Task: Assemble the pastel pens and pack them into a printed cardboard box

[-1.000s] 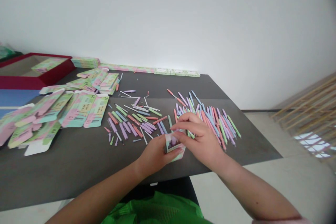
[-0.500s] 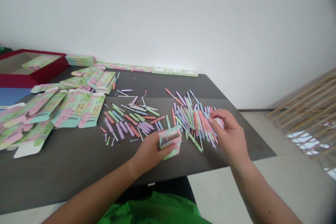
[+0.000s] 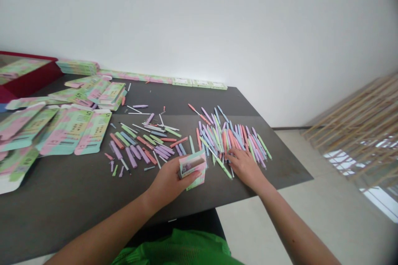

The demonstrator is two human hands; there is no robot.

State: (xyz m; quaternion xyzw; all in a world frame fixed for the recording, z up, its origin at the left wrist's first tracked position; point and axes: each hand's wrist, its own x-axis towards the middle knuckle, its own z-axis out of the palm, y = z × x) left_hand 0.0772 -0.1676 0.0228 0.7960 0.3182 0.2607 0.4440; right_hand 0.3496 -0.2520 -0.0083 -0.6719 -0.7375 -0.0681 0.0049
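My left hand (image 3: 169, 180) is wrapped round a small pastel carton (image 3: 195, 169), its open top facing up and tilted toward me. The inside of the carton looks dark, and I cannot make out what lies in it. To its right, a heap of pastel pens (image 3: 224, 134) in coral, purple, green and blue covers the dark table (image 3: 130, 211). My right hand (image 3: 245, 167) reaches down onto the near side of this heap. Its bent fingers are a little apart and touch the pens, with the tips partly lost among them.
Loose pen barrels (image 3: 137, 151), caps and white refills lie left of the carton. Flat pastel cartons (image 3: 90, 132) spread over the table's left side. Closed packs (image 3: 183, 82) line the wall, beside a stack (image 3: 77, 67) and a red box (image 3: 34, 78). Bamboo poles (image 3: 357, 128) stand at right.
My right hand has come down and left from above the heap's right side onto its near edge. The left hand still holds the carton. The view has shifted slightly to the right.
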